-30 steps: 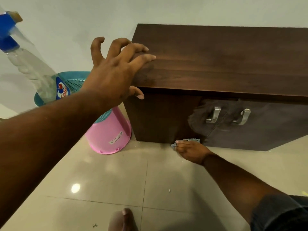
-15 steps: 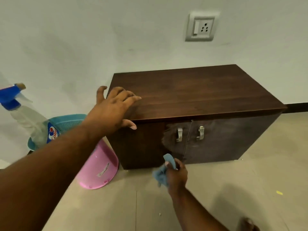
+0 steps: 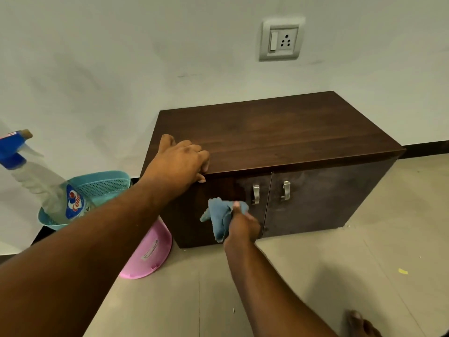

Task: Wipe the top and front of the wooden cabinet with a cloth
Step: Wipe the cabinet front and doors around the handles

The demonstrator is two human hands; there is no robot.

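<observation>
Cloth sits bunched in the grip of your right hand, at the door front just below your left hand, which clasps the top edge of the wooden cabinet. Spread it flat and sweep right past the handles with even pressure.

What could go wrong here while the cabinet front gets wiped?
The blue cloth bunched in the right hand hangs loose beside the silver metal handles and might snag. The left hand grips the top edge of the dark wooden cabinet; leaning hard could shift it on the glossy tiled floor.
</observation>
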